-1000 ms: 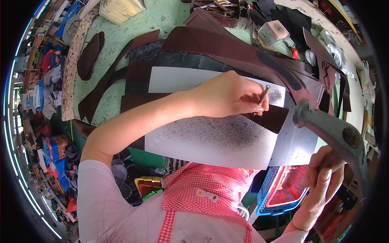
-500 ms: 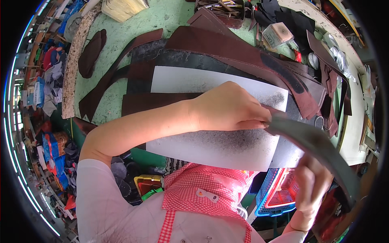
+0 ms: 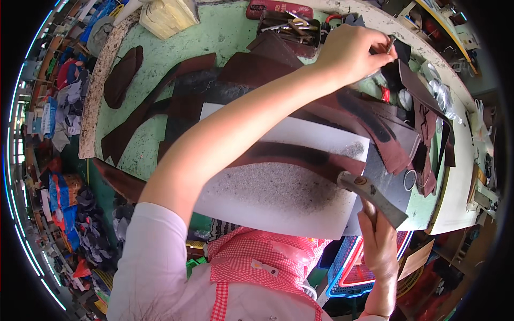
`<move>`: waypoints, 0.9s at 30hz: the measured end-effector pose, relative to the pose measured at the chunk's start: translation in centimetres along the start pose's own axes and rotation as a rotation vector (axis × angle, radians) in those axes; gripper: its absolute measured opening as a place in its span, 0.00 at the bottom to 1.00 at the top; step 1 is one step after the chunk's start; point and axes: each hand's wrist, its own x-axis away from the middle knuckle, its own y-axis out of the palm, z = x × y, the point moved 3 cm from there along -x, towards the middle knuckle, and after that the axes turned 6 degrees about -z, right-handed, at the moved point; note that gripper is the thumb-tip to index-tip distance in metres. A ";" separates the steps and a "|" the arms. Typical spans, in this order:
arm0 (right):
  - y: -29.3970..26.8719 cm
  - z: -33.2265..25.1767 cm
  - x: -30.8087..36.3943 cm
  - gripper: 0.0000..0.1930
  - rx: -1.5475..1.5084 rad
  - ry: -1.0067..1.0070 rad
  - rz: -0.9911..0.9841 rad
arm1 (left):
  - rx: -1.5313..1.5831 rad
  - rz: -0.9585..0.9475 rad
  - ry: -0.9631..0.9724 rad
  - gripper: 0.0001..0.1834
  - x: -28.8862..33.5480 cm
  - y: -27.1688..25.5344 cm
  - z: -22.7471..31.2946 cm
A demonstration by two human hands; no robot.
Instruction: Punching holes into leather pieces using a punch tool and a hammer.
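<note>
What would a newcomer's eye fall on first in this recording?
Likely the hammer in the right grip, its head over the right edge of the speckled white sheet. The left grip, toward the bench's far right, pinches a slim metal rod. The red-checked apron stands out at bottom centre.

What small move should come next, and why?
Probably bring the left hand with its metal rod toward the brown strip on the white sheet: the rod is well beyond the sheet's far edge, while the right hand holds the hammer near the strip's right end.
</note>
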 end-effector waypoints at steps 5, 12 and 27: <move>0.1 -0.5 -0.7 0.07 0.028 -0.022 -0.016 | -0.383 -0.136 0.076 0.06 0.3 2.0 -4.9; -0.7 0.5 -0.3 0.08 -0.197 0.106 -0.025 | 0.732 -0.342 -0.524 0.13 2.3 -1.4 -0.4; -0.9 0.3 -1.2 0.12 -0.189 0.005 0.032 | 0.498 -0.597 -0.627 0.07 13.7 -4.1 6.4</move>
